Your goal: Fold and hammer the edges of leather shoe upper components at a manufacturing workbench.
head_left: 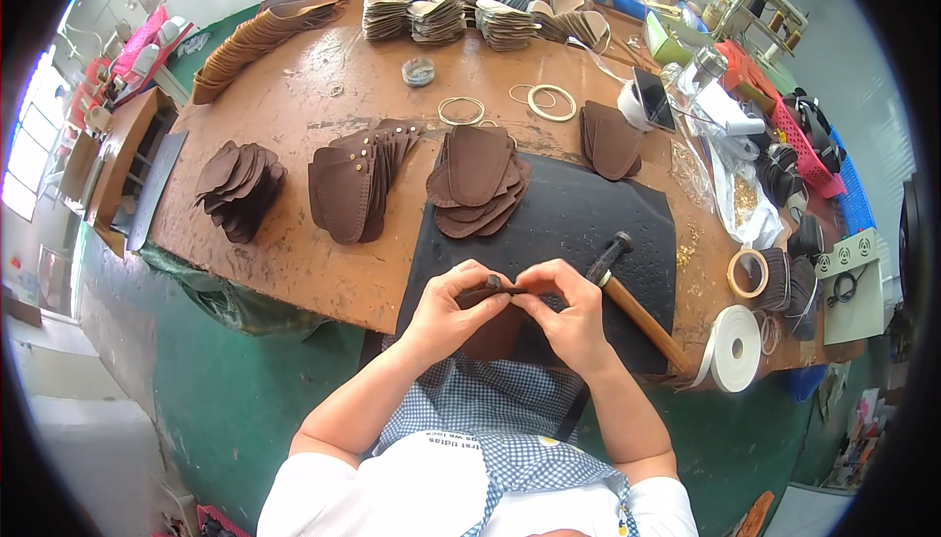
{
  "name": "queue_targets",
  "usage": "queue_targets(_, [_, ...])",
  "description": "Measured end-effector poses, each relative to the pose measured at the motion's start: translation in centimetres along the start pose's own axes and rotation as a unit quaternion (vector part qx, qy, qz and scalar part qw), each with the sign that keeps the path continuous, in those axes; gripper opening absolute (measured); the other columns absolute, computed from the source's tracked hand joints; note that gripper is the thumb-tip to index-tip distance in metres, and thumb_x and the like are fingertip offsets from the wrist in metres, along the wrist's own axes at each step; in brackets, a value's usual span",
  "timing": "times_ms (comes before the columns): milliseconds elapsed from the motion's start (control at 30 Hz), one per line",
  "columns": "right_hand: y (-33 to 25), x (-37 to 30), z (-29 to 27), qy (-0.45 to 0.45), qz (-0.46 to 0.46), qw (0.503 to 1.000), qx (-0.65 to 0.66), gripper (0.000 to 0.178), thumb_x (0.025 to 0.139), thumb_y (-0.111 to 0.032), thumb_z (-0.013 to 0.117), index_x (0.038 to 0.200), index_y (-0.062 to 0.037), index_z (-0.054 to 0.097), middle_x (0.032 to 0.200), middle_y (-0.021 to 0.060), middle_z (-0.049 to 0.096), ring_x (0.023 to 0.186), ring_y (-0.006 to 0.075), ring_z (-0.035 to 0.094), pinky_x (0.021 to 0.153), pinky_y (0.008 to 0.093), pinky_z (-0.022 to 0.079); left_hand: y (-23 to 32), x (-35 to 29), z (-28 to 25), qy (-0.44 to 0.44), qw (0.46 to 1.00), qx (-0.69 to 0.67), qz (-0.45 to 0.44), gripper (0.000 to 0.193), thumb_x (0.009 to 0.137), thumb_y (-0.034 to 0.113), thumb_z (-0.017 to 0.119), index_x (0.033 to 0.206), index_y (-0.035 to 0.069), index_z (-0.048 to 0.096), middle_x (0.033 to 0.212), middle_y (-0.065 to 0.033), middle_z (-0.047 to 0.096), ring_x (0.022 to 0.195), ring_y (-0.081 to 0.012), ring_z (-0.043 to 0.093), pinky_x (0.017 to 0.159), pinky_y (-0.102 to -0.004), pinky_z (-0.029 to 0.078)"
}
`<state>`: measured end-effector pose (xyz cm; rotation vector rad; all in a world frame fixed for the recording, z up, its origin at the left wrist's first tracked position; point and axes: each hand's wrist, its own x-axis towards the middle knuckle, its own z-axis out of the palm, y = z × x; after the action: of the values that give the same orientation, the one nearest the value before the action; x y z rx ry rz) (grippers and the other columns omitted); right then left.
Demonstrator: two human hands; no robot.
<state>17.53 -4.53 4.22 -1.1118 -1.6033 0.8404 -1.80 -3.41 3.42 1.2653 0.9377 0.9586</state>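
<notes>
**Two hands pinch a brown leather piece at the near edge of a worn workbench**

A large brown workbench (294, 116) fills the view, its top scuffed and stained. On it, in front of the person, lies a black rubber mat (578, 219). Along the far edge stand rows of stacked tan leather pieces (441, 18), and a long fanned row of tan pieces (255, 42) curves down the far left. Nearer lie three dark brown piles: a fanned stack with brass studs (353, 179), a pile of oval pieces (240, 189) to its left, and a pile of rounded pieces (478, 179) at the mat's far edge. A white tape roll (735, 346) stands at the right near corner.

A hammer (627, 297) with a wooden handle rests on the mat, just beside the right hand. Both hands meet over the mat's near edge. The left hand (446, 317) and the right hand (569, 317) each grip the top edge of a brown leather piece (490, 331) between thumb and fingers; the piece hangs down between them.
</notes>
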Motion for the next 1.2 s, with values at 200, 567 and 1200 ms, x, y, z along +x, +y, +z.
queue_targets(200, [-0.7, -0.1, -1.5, -0.079, 0.092, 0.991, 0.060, 0.016, 0.083, 0.004, 0.077, 0.095, 0.0000, 0.067, 0.090, 0.0048, 0.069, 0.086, 0.0127, 0.068, 0.080, 0.0274, 0.055, 1.2, -0.7, 0.5, -0.003, 0.999, 0.048, -0.012, 0.013, 0.092, 0.007, 0.071, 0.103, 0.001, 0.074, 0.092, -0.0012, 0.072, 0.084, -0.0066, 0.064, 0.078, -0.0234, 0.053])
queue_targets(567, [0.6, -0.7, -1.6, -0.065, 0.254, 0.938, 0.228, 0.017, 0.092, 0.002, 0.072, 0.109, 0.0011, 0.069, 0.102, 0.0054, 0.072, 0.093, 0.0104, 0.068, 0.088, 0.0256, 0.056, -0.1, -0.7, 1.5, 0.060, 0.980, -0.118, -0.147, 0.021, 0.090, 0.012, 0.077, 0.107, 0.001, 0.072, 0.092, -0.0068, 0.073, 0.080, -0.0119, 0.069, 0.072, -0.0254, 0.058])
queue_targets(1200, [0.3, -1.0, -1.3, -0.052, 0.238, 0.944, 0.224, 0.031, 0.087, 0.001, 0.078, 0.114, -0.0032, 0.064, 0.100, 0.0002, 0.065, 0.092, 0.0064, 0.063, 0.087, 0.0217, 0.054, -0.4, -0.1, 1.4, 0.042, 0.974, -0.141, -0.174, 0.019, 0.087, 0.016, 0.081, 0.097, 0.003, 0.070, 0.087, -0.0022, 0.070, 0.077, -0.0087, 0.066, 0.068, -0.0234, 0.054])
